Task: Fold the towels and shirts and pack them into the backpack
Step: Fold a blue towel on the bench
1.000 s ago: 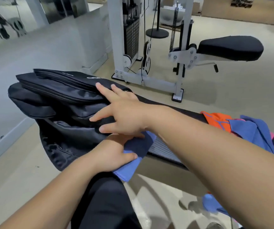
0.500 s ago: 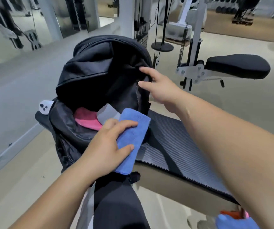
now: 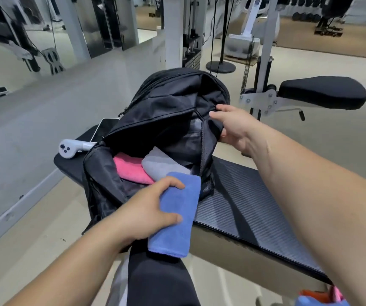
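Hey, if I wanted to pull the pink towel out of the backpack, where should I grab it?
Likely the pink towel's left end, reaching down through the backpack's open mouth. That end lies bare; the grey towel overlaps its right side, and the blue towel in the left hand blocks the near side.

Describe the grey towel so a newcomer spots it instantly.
Start at the black backpack standing open on the padded bench. In its main compartment two folded towels lie side by side; the grey towel is the right one, next to the pink towel and just beyond the blue towel gripped by the left hand. It alone is grey.
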`<state>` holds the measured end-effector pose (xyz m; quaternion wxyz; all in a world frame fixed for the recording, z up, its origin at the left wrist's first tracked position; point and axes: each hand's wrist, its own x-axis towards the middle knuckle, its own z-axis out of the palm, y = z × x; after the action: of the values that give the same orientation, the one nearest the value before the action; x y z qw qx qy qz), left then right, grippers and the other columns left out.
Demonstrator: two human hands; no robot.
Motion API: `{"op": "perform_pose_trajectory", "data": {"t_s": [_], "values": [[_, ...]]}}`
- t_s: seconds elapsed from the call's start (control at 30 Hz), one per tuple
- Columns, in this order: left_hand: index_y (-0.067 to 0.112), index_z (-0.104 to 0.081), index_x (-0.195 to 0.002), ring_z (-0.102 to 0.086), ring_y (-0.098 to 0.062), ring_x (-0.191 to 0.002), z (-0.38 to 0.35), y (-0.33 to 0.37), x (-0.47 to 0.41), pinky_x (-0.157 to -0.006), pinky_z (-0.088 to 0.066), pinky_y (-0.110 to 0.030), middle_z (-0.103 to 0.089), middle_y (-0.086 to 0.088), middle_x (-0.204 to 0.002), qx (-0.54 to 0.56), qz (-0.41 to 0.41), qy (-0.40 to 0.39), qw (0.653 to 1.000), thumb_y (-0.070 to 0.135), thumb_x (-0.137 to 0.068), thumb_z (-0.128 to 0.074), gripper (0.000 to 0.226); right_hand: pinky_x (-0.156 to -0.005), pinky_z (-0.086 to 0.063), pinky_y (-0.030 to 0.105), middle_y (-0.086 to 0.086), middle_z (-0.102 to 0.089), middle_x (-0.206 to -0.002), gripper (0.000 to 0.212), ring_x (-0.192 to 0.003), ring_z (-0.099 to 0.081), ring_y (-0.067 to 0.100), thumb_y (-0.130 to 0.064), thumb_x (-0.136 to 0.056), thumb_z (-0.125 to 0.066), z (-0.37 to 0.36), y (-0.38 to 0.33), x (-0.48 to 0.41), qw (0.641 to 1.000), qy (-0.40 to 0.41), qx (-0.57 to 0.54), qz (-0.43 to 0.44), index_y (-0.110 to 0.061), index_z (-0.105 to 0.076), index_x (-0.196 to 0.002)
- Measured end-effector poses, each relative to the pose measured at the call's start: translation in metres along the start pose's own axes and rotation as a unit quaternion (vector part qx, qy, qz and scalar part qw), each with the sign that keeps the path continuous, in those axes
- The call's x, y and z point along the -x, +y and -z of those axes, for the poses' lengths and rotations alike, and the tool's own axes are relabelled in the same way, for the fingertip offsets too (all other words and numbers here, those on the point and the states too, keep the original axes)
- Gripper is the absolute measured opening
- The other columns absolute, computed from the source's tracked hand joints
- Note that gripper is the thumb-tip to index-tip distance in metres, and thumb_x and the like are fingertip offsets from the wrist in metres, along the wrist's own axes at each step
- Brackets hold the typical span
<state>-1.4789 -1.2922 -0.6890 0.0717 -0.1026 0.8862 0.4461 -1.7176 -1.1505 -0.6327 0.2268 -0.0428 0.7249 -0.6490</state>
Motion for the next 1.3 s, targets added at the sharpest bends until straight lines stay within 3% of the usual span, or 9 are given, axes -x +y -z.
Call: {"op": "perform_pose_trajectory", "data": {"t_s": [0.23,0.47,0.6,0.7,0.8,0.93,1.07,1.13,1.3], "values": [[0.035,-0.058,-0.123,-0.070,-0.028,-0.095,0.053,-0.011,-0.040,-0.063,-0.056,-0.036,-0.063,-0.002,-0.120,0.354,0.158,0.234,0.891,0.015,-0.088,-0.076,0.044,-0.097,-0.056,0.043,0.001,-0.064,-0.128,0.066,-0.110,-0.068,0.020,-0.026,-0.093,-0.068,-0.009,-0.010,-0.001,0.999,-0.030,0.029,0.022,-0.025,-0.038,-0.152],[0.026,-0.048,-0.135,-0.059,-0.029,-0.102,0.068,-0.021,-0.112,-0.086,-0.054,-0.038,-0.058,-0.006,-0.119,0.162,0.156,0.299,0.927,0.002,-0.084,-0.062,0.058,-0.097,-0.055,0.040,-0.005,-0.059,-0.135,0.068,-0.108,-0.068,0.015,-0.026,-0.095,-0.066,-0.009,-0.013,0.010,0.996,-0.055,0.055,0.048,-0.026,-0.034,-0.155],[0.021,-0.036,-0.141,-0.064,-0.036,-0.103,0.076,-0.044,-0.139,-0.089,-0.058,-0.056,-0.055,-0.015,-0.130,0.343,0.212,0.385,0.830,-0.001,-0.078,-0.053,0.069,-0.101,-0.052,0.040,-0.007,-0.060,-0.135,0.064,-0.108,-0.068,0.013,-0.023,-0.096,-0.065,-0.008,-0.013,0.017,0.994,-0.074,0.051,0.060,-0.028,-0.037,-0.154],[0.029,-0.034,-0.150,-0.060,-0.030,-0.095,0.056,-0.034,-0.142,-0.090,-0.057,-0.048,-0.056,-0.014,-0.132,0.406,0.182,0.434,0.784,0.001,-0.090,-0.052,0.068,-0.103,-0.051,0.042,-0.008,-0.057,-0.139,0.066,-0.110,-0.067,0.012,-0.022,-0.095,-0.066,-0.008,-0.010,0.016,0.993,-0.081,0.056,0.069,-0.029,-0.036,-0.154],[0.030,-0.038,-0.147,-0.058,-0.025,-0.075,0.040,-0.033,-0.139,-0.063,-0.056,-0.032,-0.058,-0.014,-0.121,0.545,0.104,0.449,0.700,-0.007,-0.093,-0.044,0.065,-0.104,-0.050,0.041,-0.010,-0.056,-0.138,0.067,-0.111,-0.066,0.012,-0.022,-0.095,-0.066,-0.006,-0.010,0.014,0.992,-0.086,0.064,0.071,-0.029,-0.036,-0.154],[0.025,-0.041,-0.142,-0.067,-0.034,-0.105,0.050,-0.036,-0.139,-0.088,-0.058,-0.055,-0.061,-0.013,-0.122,0.700,0.023,0.385,0.602,-0.013,-0.095,-0.044,0.061,-0.103,-0.051,0.040,-0.013,-0.056,-0.134,0.067,-0.110,-0.066,0.010,-0.023,-0.094,-0.067,-0.004,-0.010,0.012,0.990,-0.090,0.080,0.075,-0.031,-0.036,-0.153],[0.026,-0.040,-0.143,-0.065,-0.034,-0.103,0.046,-0.052,-0.133,-0.077,-0.056,-0.037,-0.062,-0.013,-0.124,0.278,0.188,0.378,0.863,0.007,-0.092,-0.058,0.057,-0.101,-0.053,0.039,-0.015,-0.059,-0.132,0.068,-0.108,-0.068,0.009,-0.024,-0.093,-0.068,-0.006,-0.009,0.009,0.991,-0.087,0.074,0.072,-0.031,-0.038,-0.153],[0.022,-0.040,-0.147,-0.063,-0.037,-0.104,0.048,-0.057,-0.129,-0.077,-0.051,-0.033,-0.058,-0.016,-0.134,0.002,0.255,0.273,0.928,0.027,-0.096,-0.053,0.053,-0.100,-0.053,0.037,-0.024,-0.058,-0.118,0.068,-0.109,-0.066,0.007,-0.024,-0.093,-0.069,-0.006,-0.009,0.010,0.990,-0.090,0.082,0.073,-0.032,-0.038,-0.153],[0.022,-0.056,-0.132,-0.056,-0.037,-0.112,0.056,-0.035,-0.129,-0.087,-0.047,-0.043,-0.053,-0.015,-0.127,-0.456,0.106,0.221,0.856,0.041,-0.098,-0.048,0.040,-0.097,-0.054,0.032,-0.028,-0.058,-0.105,0.068,-0.108,-0.066,0.004,-0.023,-0.094,-0.069,-0.004,-0.007,0.007,0.989,-0.095,0.089,0.075,-0.030,-0.038,-0.153]]}}
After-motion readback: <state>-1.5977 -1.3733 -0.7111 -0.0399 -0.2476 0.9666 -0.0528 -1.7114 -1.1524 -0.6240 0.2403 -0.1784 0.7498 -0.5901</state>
